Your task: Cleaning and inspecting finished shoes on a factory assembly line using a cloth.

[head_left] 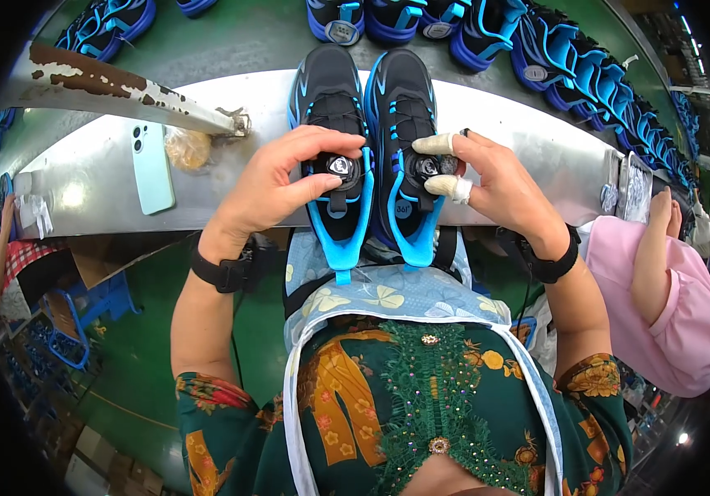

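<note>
Two black sports shoes with blue trim stand side by side in front of me, toes pointing away: a left shoe and a right shoe. Each has a round black dial on its tongue. My left hand has thumb and index finger curled around the left shoe's dial. Pale finger covers sit on the thumb and index finger of my right hand, which pinches about the right shoe's dial. The shoes' bright blue heel collars face me, over the table's near edge.
A metal worktable spans the front. On it, left, lie a mint phone and a round tan item in clear wrap, beneath a rusty white bar. More shoes line the far side. A person in pink sits right.
</note>
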Tool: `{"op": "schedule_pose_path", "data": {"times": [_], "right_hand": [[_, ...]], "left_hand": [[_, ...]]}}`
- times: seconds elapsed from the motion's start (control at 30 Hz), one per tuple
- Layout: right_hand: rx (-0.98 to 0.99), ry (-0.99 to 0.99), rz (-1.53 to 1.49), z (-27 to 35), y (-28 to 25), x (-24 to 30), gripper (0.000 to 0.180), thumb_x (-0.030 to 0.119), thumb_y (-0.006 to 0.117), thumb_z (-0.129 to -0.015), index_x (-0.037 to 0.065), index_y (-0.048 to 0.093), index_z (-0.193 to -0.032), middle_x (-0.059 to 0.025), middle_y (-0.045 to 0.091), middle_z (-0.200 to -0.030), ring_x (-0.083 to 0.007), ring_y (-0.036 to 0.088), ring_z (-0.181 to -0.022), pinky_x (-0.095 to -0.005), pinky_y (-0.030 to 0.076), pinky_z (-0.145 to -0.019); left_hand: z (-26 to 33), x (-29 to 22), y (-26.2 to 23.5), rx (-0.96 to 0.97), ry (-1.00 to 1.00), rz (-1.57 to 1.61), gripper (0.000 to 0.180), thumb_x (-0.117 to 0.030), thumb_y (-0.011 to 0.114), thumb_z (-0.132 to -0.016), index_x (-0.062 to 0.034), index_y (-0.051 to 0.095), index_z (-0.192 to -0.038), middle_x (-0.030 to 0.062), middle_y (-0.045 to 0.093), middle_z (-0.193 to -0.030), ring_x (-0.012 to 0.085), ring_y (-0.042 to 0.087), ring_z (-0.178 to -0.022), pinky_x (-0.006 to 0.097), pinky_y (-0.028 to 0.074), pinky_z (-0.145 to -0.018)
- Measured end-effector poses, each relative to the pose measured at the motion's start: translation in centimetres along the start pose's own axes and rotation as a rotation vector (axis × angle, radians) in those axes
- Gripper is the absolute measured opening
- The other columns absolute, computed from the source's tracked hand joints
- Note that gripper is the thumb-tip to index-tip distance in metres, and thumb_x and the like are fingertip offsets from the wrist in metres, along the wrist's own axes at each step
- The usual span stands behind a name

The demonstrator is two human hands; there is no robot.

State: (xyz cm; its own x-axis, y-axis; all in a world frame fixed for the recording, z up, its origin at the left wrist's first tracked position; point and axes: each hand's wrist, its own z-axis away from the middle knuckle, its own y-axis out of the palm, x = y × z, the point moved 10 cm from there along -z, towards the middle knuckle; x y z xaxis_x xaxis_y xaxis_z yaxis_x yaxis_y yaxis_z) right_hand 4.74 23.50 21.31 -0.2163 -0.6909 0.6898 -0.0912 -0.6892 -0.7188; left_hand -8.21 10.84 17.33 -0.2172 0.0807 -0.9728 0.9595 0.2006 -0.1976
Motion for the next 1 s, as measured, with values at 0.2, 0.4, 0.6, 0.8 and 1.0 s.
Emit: {"op": "schedule_pose_path", "data": {"times": [0.2, 0.4, 0.6, 0.8, 1.0], "right_hand": [[-0.011, -0.009, -0.032, 0.1, 0.1, -0.1, 0.041, 0.020, 0.077, -0.080, 0.011, 0.065, -0.119, -0.0111, 0.063, -0.090, -0.0224, 0.059, -0.072, -0.0341, 0.049, -0.067], [0.002, 0.014, 0.008, 0.1, 0.1, -0.4, 0.042, 0.021, 0.077, -0.080, 0.012, 0.065, -0.119, -0.0108, 0.063, -0.090, -0.0215, 0.057, -0.072, -0.0335, 0.049, -0.067], [0.005, 0.009, -0.026, -0.2, -0.2, -0.7, 0.043, 0.021, 0.077, -0.080, 0.013, 0.065, -0.121, -0.0107, 0.063, -0.089, -0.0215, 0.057, -0.072, -0.0333, 0.049, -0.068], [-0.007, -0.019, -0.026, 0.2, -1.4, -2.0, 0.039, 0.022, 0.077, -0.081, 0.013, 0.068, -0.118, -0.0082, 0.061, -0.083, -0.0189, 0.055, -0.070, -0.0312, 0.048, -0.067], [0.041, 0.045, -0.175, 0.2, -0.8, -2.7, 0.041, 0.016, 0.078, -0.080, 0.011, 0.068, -0.120, -0.0026, 0.063, -0.094, -0.0121, 0.055, -0.083, -0.0263, 0.046, -0.073]], "left_hand": [[0.6, -1.8, 0.5, -0.222, 0.011, -0.225, 0.048, -0.008, 0.071, -0.078, -0.0046, 0.062, -0.124, 0.0068, 0.059, -0.116, 0.0188, 0.056, -0.114, 0.031, 0.041, -0.096], [0.2, -0.1, 0.8, 0.022, -0.032, 0.099, 0.050, -0.005, 0.071, -0.078, -0.0044, 0.060, -0.127, 0.0076, 0.059, -0.118, 0.0175, 0.058, -0.110, 0.029, 0.041, -0.097], [-0.5, -0.6, 0.3, -0.041, 0.036, -0.073, 0.043, -0.007, 0.070, -0.078, -0.0022, 0.065, -0.120, 0.0115, 0.063, -0.117, 0.0223, 0.060, -0.109, 0.034, 0.045, -0.096], [0.0, -4.3, -0.9, -0.187, 0.034, -0.353, 0.040, -0.006, 0.066, -0.083, -0.0020, 0.063, -0.122, 0.0090, 0.064, -0.117, 0.0170, 0.059, -0.107, 0.030, 0.045, -0.089], [4.8, -0.2, 11.7, -0.095, -0.722, 0.918, 0.038, -0.021, 0.046, -0.104, 0.0060, 0.051, -0.130, 0.0180, 0.060, -0.125, 0.0273, 0.069, -0.098, 0.028, 0.052, -0.052]]}}
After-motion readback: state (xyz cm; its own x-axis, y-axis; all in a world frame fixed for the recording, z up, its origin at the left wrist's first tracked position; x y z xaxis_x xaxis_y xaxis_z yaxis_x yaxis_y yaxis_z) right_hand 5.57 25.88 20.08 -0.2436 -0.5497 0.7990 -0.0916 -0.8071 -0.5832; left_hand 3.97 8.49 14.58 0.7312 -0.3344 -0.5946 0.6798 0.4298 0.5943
